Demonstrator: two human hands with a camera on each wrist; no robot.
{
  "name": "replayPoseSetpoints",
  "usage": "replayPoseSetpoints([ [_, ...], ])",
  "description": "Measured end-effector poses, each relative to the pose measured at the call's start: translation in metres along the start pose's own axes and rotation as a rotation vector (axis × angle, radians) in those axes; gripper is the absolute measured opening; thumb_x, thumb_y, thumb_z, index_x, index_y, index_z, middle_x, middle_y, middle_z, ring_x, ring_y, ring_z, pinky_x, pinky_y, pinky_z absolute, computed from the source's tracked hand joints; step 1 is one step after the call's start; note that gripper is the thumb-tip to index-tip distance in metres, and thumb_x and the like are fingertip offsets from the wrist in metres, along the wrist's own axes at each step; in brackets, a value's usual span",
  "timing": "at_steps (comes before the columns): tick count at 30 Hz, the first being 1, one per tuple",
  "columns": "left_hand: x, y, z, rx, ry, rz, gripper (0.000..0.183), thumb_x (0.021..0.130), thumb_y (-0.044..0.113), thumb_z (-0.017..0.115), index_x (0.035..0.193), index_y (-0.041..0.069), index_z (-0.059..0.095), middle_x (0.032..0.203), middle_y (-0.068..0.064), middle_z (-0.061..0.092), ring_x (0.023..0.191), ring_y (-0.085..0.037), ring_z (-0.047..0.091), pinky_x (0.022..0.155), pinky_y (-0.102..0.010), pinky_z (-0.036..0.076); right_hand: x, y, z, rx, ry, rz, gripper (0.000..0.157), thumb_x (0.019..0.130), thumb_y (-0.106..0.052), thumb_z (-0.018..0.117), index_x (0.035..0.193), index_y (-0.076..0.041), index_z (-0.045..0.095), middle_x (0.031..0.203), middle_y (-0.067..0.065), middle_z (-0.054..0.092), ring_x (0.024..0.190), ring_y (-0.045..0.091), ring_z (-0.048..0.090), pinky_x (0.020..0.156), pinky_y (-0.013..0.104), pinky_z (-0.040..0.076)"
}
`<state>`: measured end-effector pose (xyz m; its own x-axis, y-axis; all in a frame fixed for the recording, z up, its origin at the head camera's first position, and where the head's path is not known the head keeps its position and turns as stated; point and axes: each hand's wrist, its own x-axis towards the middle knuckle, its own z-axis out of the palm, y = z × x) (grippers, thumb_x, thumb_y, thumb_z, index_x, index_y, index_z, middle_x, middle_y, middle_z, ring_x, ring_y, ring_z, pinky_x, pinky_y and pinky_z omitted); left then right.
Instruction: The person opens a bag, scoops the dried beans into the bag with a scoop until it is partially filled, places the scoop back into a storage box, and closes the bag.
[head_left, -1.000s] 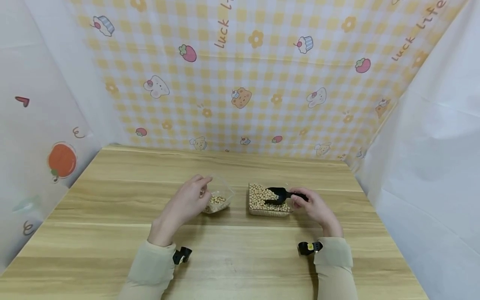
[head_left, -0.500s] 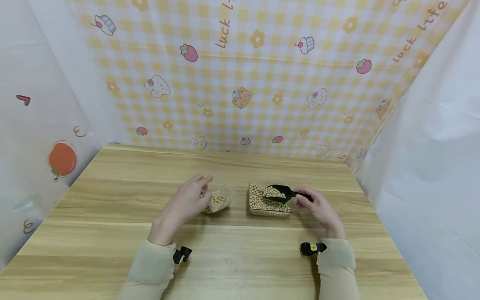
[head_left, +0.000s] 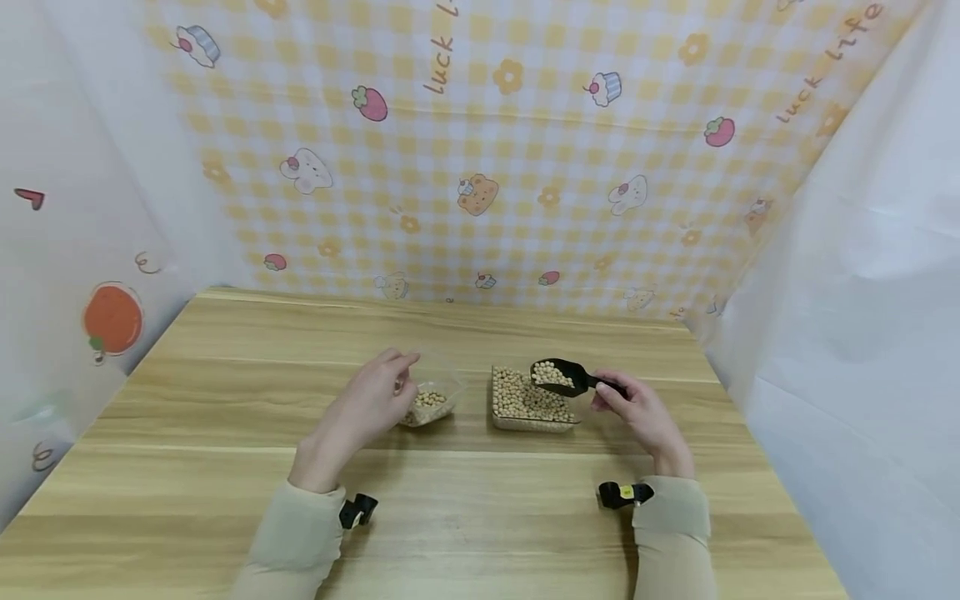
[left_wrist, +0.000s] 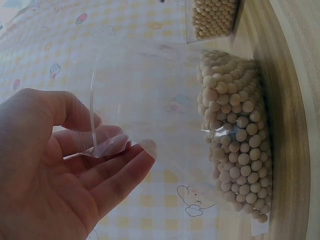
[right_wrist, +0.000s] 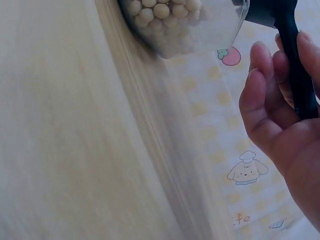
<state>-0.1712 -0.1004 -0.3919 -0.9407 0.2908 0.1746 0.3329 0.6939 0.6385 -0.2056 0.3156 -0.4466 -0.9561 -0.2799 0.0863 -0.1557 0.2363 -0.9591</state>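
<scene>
My left hand (head_left: 363, 408) pinches the mouth of a clear plastic bag (left_wrist: 150, 90) between thumb and fingers. The bag stands upright on the table, held open, with pale round soybeans (left_wrist: 235, 140) in its lower part. To its right is a clear rectangular box (head_left: 534, 426), full of the same beans. My right hand (head_left: 645, 417) grips the handle of a black scoop (head_left: 576, 379). That scoop hangs just above the box's far right part, carrying a heap of beans (head_left: 551, 372). In the right wrist view, fingers and thumb wrap the black handle (right_wrist: 295, 65).
Bag and box stand a short gap apart on a wood-grain table (head_left: 465, 517). A yellow checked cloth (head_left: 510, 167) rises behind the table's back edge. White sheets (head_left: 862, 292) hang at both sides. Each wrist wears a small black camera (head_left: 626, 494).
My right hand has lifted the scoop out of the beans, now loaded and above the box. The left hand keeps hold of the bag. The head view has shifted slightly.
</scene>
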Motion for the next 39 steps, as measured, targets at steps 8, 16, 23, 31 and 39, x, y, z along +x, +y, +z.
replayPoseSetpoints([
  [8, 0.0, 0.0, -0.002, 0.002, -0.002, 0.008, 0.048, 0.092, 0.009, 0.051, 0.137, -0.005, 0.051, 0.103, -0.007, 0.059, 0.074, -0.014, 0.051, 0.06, -0.029, 0.048, 0.0, -0.005, 0.002, 0.081, 0.016, -0.041, 0.034, 0.101, -0.008, 0.05, 0.123, 0.018, 0.049, 0.085, 0.007, 0.065, 0.081, 0.013, 0.064, 0.08, 0.026, 0.054],
  [16, -0.001, -0.001, -0.002, 0.0, -0.003, 0.004, 0.048, 0.091, 0.01, 0.052, 0.137, -0.005, 0.051, 0.102, -0.006, 0.058, 0.073, -0.014, 0.051, 0.06, -0.029, 0.048, -0.001, -0.021, 0.007, 0.064, 0.032, -0.066, 0.032, 0.101, -0.012, 0.053, 0.124, 0.01, 0.054, 0.086, 0.008, 0.066, 0.082, 0.015, 0.064, 0.081, 0.027, 0.053],
  [23, -0.002, 0.0, -0.002, -0.004, -0.003, 0.006, 0.048, 0.091, 0.01, 0.052, 0.137, -0.005, 0.052, 0.102, -0.007, 0.059, 0.071, -0.013, 0.05, 0.058, -0.028, 0.047, 0.002, -0.043, 0.019, 0.029, 0.029, -0.114, 0.032, 0.101, -0.011, 0.052, 0.124, 0.011, 0.055, 0.086, 0.01, 0.066, 0.082, 0.015, 0.064, 0.081, 0.027, 0.053],
  [31, -0.001, 0.001, -0.001, -0.011, -0.001, 0.002, 0.049, 0.091, 0.01, 0.052, 0.138, -0.005, 0.051, 0.102, -0.006, 0.058, 0.068, -0.012, 0.049, 0.055, -0.027, 0.046, 0.009, -0.065, 0.041, -0.044, 0.028, -0.174, 0.029, 0.101, -0.01, 0.052, 0.122, 0.008, 0.058, 0.088, 0.027, 0.062, 0.082, 0.02, 0.064, 0.08, 0.028, 0.053],
  [39, -0.002, 0.001, -0.004, -0.006, 0.0, -0.001, 0.049, 0.091, 0.009, 0.052, 0.137, -0.006, 0.051, 0.099, -0.006, 0.057, 0.068, -0.012, 0.048, 0.055, -0.027, 0.046, 0.016, -0.079, 0.07, -0.028, -0.023, -0.214, 0.027, 0.1, -0.008, 0.053, 0.122, 0.005, 0.06, 0.088, 0.025, 0.062, 0.08, 0.024, 0.064, 0.078, 0.031, 0.054],
])
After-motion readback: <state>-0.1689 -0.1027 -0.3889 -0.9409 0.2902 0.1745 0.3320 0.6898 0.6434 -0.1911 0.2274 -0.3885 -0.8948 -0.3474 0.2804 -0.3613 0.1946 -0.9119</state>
